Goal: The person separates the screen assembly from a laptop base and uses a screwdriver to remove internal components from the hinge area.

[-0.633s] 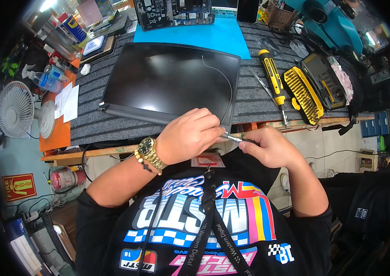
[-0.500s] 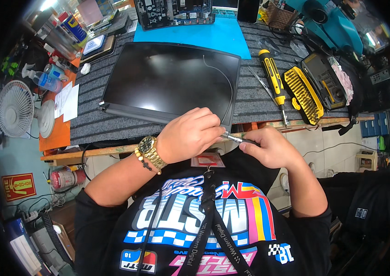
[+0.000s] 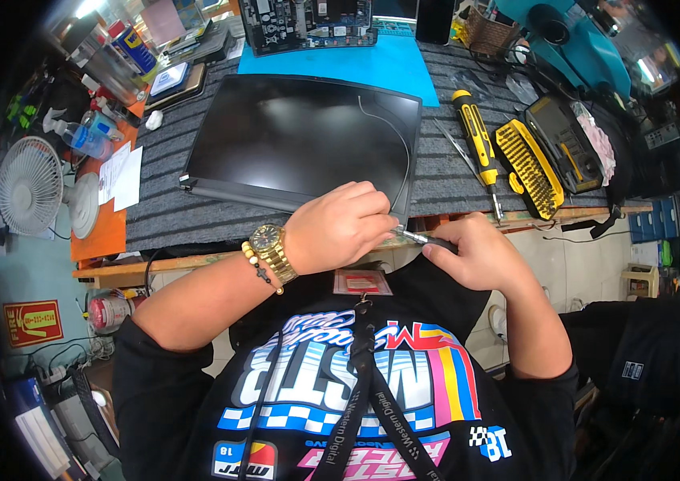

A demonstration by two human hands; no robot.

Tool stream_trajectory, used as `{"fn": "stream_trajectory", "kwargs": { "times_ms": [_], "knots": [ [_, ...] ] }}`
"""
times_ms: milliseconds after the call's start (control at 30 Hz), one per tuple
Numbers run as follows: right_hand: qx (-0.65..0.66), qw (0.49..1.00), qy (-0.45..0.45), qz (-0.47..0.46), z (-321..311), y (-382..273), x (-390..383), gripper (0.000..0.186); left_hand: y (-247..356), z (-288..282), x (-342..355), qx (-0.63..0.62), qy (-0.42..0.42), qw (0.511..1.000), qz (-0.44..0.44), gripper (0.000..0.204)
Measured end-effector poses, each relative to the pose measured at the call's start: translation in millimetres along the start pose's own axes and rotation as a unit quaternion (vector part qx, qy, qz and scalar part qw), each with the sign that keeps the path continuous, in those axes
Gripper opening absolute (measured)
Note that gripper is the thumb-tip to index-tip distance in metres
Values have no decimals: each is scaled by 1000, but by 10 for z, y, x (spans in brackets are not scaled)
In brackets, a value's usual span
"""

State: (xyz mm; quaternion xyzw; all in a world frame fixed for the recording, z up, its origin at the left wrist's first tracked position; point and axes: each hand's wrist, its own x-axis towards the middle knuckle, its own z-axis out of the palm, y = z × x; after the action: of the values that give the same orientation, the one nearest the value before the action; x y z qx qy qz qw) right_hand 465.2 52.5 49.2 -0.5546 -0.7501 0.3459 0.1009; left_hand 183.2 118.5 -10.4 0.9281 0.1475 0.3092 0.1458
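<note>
A laptop screen in its dark lid (image 3: 300, 136) lies flat on the grey ribbed mat, with a thin grey cable (image 3: 394, 128) curving over its right side. At its near right corner, my right hand (image 3: 480, 252) is closed around a slim tool (image 3: 416, 236) with a dark handle and a metal front part. The tool points left, toward the fingers of my left hand (image 3: 341, 228). Those fingers are pinched together at the tool's front end and the lid's corner. What they hold, if anything, is hidden.
Right of the screen lie a yellow-black electric screwdriver (image 3: 474, 136), tweezers (image 3: 456, 144), a yellow bit holder (image 3: 528, 168) and its dark case (image 3: 564, 144). An opened laptop base (image 3: 312, 24) stands behind, by a blue mat (image 3: 340, 68). A white fan (image 3: 31, 180) is at left.
The view has shifted slightly, so the bench appears a little lower and further right. Both hands keep nearly the same pose at the lid's corner, with the tool a little differently angled.
</note>
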Motion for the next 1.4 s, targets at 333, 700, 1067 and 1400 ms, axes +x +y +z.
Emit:
{"fn": "stream_trajectory", "kwargs": {
  "times_ms": [333,700,1067,1400],
  "knots": [
    [45,998,43,15,-37,265,-109,31,-8,56,53,1,10,1000,4,24],
    [415,904,34,93,-66,720,-334,30,-79,181,234,2,14,1000,9,18],
    [137,989,-28,45,-209,432,-201,36,51,8,81,-6,-16,1000,-2,26],
    [329,924,-168,101,94,421,-316,40,148,-117,-113,-16,-40,999,6,31]
  ]
}}
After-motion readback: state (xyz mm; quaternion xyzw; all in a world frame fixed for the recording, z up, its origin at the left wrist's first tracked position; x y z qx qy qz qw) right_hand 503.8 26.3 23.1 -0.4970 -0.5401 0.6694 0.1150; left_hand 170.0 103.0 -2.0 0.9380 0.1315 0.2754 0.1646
